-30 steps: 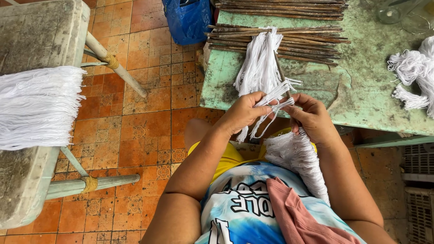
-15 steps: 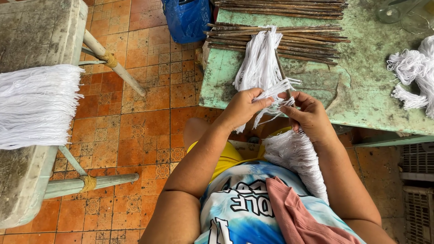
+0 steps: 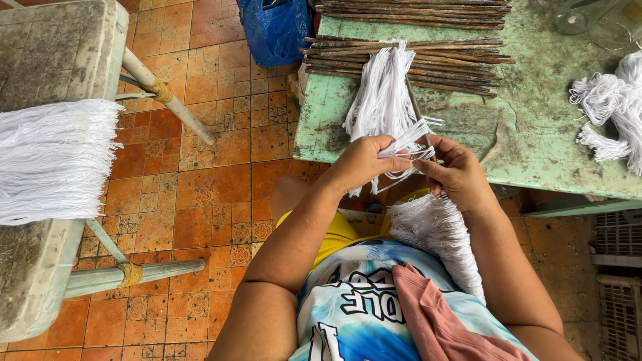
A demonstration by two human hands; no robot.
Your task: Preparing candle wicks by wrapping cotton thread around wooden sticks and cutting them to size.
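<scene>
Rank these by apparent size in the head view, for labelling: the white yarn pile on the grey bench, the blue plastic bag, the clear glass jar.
1. White yarn pile on the grey bench
2. Blue plastic bag, cut off by the frame
3. Clear glass jar, also cropped

Orange tiled floor [image 3: 200, 180], green table [image 3: 535, 134] (worn), grey bench [image 3: 47, 60]
</scene>
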